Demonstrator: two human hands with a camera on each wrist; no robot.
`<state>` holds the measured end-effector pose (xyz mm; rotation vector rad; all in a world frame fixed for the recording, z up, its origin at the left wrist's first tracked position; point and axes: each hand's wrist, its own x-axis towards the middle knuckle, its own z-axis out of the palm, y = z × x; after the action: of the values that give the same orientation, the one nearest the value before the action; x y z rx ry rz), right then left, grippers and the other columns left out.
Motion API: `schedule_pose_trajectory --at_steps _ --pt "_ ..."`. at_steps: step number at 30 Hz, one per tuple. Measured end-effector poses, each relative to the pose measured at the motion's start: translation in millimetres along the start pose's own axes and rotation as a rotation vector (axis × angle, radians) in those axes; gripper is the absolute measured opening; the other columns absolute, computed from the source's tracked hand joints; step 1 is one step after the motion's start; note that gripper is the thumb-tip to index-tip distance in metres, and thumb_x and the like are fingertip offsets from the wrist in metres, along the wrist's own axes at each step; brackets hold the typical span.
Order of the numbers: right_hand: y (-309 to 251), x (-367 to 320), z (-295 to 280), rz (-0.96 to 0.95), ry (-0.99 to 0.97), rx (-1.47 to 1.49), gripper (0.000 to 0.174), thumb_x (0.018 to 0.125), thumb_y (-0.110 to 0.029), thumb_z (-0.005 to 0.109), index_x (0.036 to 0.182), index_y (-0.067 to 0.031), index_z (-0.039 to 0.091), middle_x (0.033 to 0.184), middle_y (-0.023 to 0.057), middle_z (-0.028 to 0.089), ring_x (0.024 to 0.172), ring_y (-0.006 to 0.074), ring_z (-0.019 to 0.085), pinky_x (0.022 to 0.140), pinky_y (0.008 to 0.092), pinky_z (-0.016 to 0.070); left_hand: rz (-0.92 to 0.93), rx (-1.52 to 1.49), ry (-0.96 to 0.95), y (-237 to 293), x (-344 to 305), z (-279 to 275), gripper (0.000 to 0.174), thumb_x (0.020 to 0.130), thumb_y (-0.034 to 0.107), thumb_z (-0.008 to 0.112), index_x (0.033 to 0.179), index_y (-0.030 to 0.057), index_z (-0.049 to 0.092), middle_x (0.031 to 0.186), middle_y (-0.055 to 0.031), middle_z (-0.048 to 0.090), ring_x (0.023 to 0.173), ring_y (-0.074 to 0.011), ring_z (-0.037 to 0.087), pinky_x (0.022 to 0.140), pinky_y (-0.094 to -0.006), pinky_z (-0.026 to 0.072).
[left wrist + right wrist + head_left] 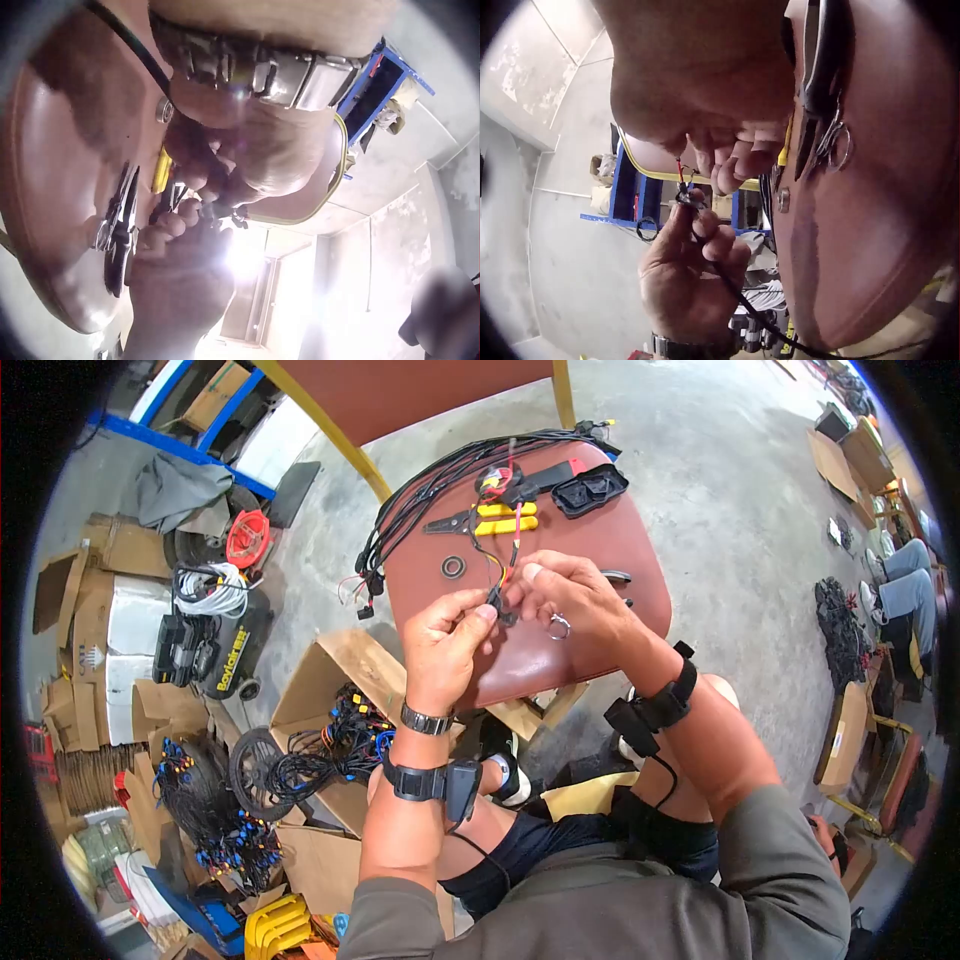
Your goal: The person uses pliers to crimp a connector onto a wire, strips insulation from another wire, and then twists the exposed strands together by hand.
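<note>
Over the red chair seat (440, 650), the left hand (445, 645) pinches a dark cable end (494, 598) between thumb and fingers. Thin yellow and red wires fan out from it. In the right wrist view the left hand (694, 277) holds the black cable (731, 289), with a short red wire (681, 171) rising toward the right hand (705, 97). Fingers of the right hand (580, 600) are curled close beside the wires; its thumb and index finger meet at the red wire. Yellow-handled wire strippers (508, 519) lie beyond both hands.
A metal bearing ring (453, 567), a black plastic case (590, 490) and a long black cable bundle (400, 500) lie on the seat. Left of the chair, a cardboard box (350, 650) holds tangled cables. A blue shelf (371, 94) stands beyond the chair.
</note>
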<state>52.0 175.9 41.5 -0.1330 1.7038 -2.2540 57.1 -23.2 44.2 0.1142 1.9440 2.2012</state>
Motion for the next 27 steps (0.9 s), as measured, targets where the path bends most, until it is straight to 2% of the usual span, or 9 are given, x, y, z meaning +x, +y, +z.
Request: schedule_pose_trajectory --at_steps 2,5,6,9,12,18,21,24,27 --pt "-6 0 -3 0.046 -0.004 0.01 0.031 0.1 -0.026 0.055 0.116 -0.0008 0.064 0.093 0.0027 0.067 0.07 0.0066 0.059 0.056 0.0188 0.0453 -0.019 -0.005 -0.027 5 -3 4 0.018 0.091 0.004 0.067 0.107 -0.0046 0.067 0.075 -0.0046 0.064 0.06 -0.0083 0.055 0.054 -0.022 0.0442" --pt "13 10 -5 0.068 -0.045 0.083 0.023 0.098 -0.019 0.054 0.107 -0.0003 0.064 0.078 0.0031 0.064 0.064 0.009 0.058 0.058 0.0231 0.0477 -0.021 0.007 -0.092 6 -6 7 0.016 0.091 0.002 0.065 0.106 -0.0047 0.067 0.074 -0.0056 0.064 0.059 -0.0094 0.055 0.053 -0.023 0.0441" --pt "11 9 0 0.091 -0.023 0.202 0.022 0.098 -0.017 0.057 0.11 0.0 0.064 0.073 0.0026 0.063 0.057 0.0085 0.056 0.054 0.0226 0.0466 -0.014 -0.001 -0.111 3 -7 7 0.016 0.091 0.002 0.065 0.106 -0.0048 0.067 0.073 -0.0057 0.063 0.059 -0.0096 0.055 0.053 -0.0233 0.044" --pt "12 8 -1 0.059 -0.108 0.376 0.022 0.098 -0.018 0.058 0.109 0.0004 0.065 0.075 0.0027 0.064 0.056 0.0083 0.055 0.053 0.0229 0.047 -0.029 -0.043 -0.141 2 -8 5 0.015 0.091 0.0 0.064 0.105 -0.005 0.067 0.072 -0.0059 0.062 0.057 -0.01 0.054 0.052 -0.0238 0.0437" --pt "20 8 -6 0.035 -0.175 0.515 0.028 0.098 -0.017 0.062 0.118 0.002 0.064 0.098 0.008 0.07 0.062 0.0092 0.058 0.056 0.0218 0.0481 -0.045 -0.091 -0.147 5 -10 3 0.015 0.09 -0.002 0.063 0.103 -0.0052 0.068 0.07 -0.0057 0.061 0.055 -0.0103 0.054 0.051 -0.0241 0.0432" --pt "14 4 0 0.052 -0.009 0.401 0.012 0.095 -0.008 0.058 0.098 -0.001 0.067 0.09 0.0056 0.068 0.061 0.0082 0.057 0.052 0.0211 0.0441 -0.039 -0.072 -0.174 8 -11 3 0.013 0.09 -0.001 0.063 0.101 -0.0047 0.068 0.068 -0.0038 0.061 0.054 -0.0083 0.053 0.049 -0.0233 0.0417" --pt "6 1 1 0.062 0.047 0.096 0.013 0.093 -0.006 0.053 0.094 -0.0028 0.065 0.084 0.0025 0.066 0.062 0.0062 0.056 0.053 0.0207 0.0436 -0.06 -0.007 -0.149 10 -12 5 0.01 0.089 0.002 0.068 0.098 -0.0028 0.068 0.067 -0.0007 0.061 0.053 -0.0053 0.051 0.048 -0.0216 0.0398" --pt "4 0 0 -0.009 0.073 -0.053 0.013 0.092 -0.009 0.053 0.093 -0.0032 0.065 0.076 -0.0002 0.062 0.061 0.0046 0.054 0.053 0.0207 0.0429 -0.062 0.027 -0.144 7 -12 6 0.012 0.088 0.008 0.073 0.094 -0.0007 0.068 0.068 0.0012 0.061 0.053 -0.0037 0.051 0.047 -0.0199 0.0391" --pt "1 0 -2 -0.036 0.186 -0.301 0.016 0.089 -0.015 0.056 0.089 -0.0026 0.066 0.07 0.0056 0.06 0.063 0.0117 0.056 0.057 0.0302 0.0463 -0.048 0.051 -0.134 7 -12 9 0.015 0.087 0.011 0.077 0.092 0.0006 0.068 0.068 0.003 0.061 0.054 -0.0024 0.05 0.048 -0.0188 0.038"
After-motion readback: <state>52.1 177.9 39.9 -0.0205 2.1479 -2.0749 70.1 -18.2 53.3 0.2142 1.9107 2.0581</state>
